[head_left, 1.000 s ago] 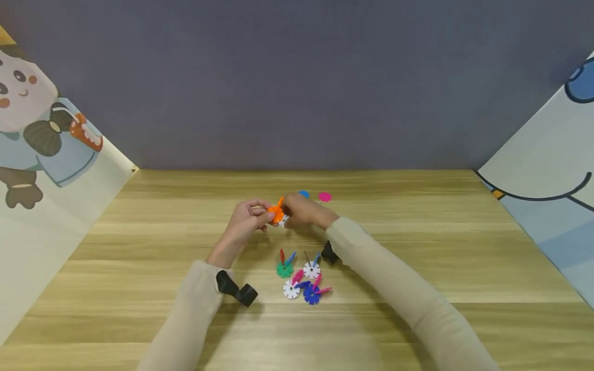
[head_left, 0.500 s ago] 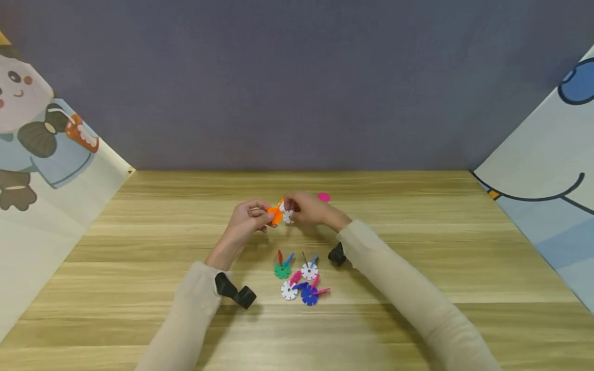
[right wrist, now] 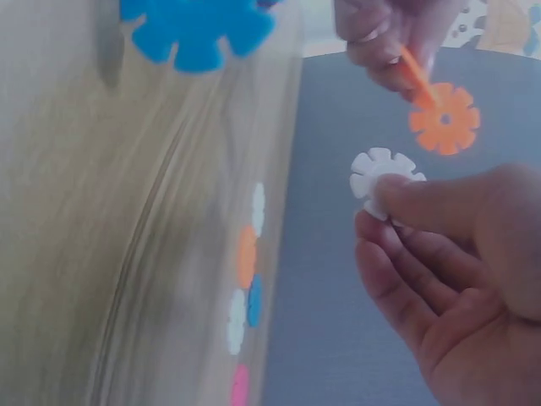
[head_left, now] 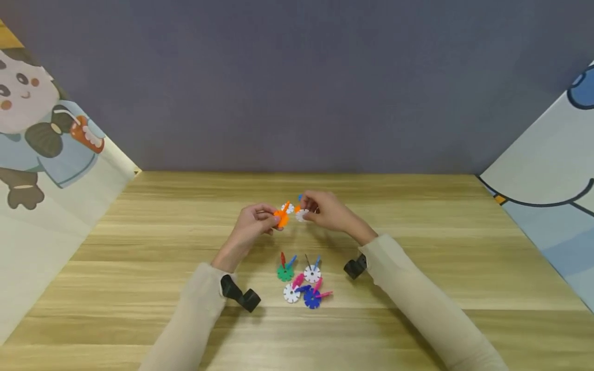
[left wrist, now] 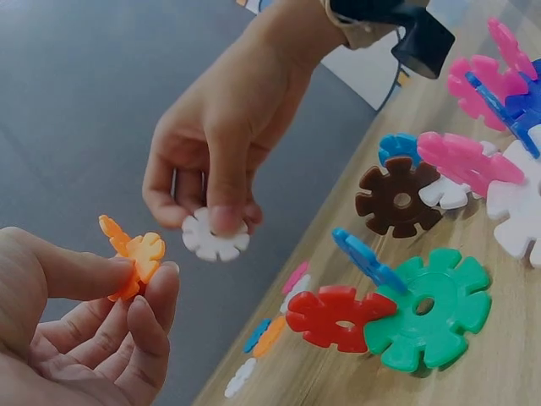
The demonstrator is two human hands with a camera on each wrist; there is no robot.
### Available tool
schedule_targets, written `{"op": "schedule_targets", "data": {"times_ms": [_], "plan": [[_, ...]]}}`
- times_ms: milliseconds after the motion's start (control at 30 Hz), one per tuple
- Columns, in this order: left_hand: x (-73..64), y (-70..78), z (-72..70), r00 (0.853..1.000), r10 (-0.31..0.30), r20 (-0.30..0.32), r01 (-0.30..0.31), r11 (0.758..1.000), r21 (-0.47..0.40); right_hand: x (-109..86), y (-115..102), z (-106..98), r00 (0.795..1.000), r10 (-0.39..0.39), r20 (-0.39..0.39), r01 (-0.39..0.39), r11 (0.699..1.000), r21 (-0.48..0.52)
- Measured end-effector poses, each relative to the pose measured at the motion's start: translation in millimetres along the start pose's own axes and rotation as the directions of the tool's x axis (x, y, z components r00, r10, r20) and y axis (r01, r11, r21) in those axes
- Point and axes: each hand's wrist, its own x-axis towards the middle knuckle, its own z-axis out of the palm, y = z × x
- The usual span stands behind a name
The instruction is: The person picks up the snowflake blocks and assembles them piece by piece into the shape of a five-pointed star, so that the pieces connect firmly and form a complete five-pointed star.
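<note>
My left hand [head_left: 252, 221] pinches a joined pair of orange notched discs [right wrist: 445, 120], one standing crosswise to the other, between thumb and fingers. To its right, my right hand [head_left: 325, 210] pinches a single white notched disc [left wrist: 215, 237] by its rim. Both pieces are held above the table with a small gap between them. Nearer me lie joined groups of discs: a green disc [left wrist: 427, 309] bearing a red and a blue one, a white disc [head_left: 312, 274] with brown and blue ones, another white disc [head_left: 291, 293] with pink, and a dark blue disc [head_left: 312, 299] with pink.
Behind the hands, loose flat discs lie on the wooden table [head_left: 417, 232], among them a white one [head_left: 287, 208], an orange one [right wrist: 246, 256] and a pink one [right wrist: 240, 386]. A grey panel [head_left: 306, 93] rises at the table's far edge, with printed panels at both sides.
My right hand has drawn away to the right from the orange discs, carrying the white disc. My left hand keeps its pinch, nearly in place. The joined groups lie as before.
</note>
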Motion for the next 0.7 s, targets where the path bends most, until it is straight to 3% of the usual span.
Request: {"op": "schedule_targets", "data": {"times_ms": [233, 700], "plan": [[-1.7, -1.0, 5.1, 1.000, -0.003, 0.029, 0.003, 1.000, -0.012, -19.4, -11.8, -3.1, 0.996, 0.008, -0.091, -0.007, 1.000, 0.006], [-13.7, 7.3, 9.2, 0.999, 0.001, 0.045, 0.000, 1.000, -0.028, -38.1, -37.5, 0.7, 0.975, 0.013, -0.223, -0.001, 0.999, 0.052]]}}
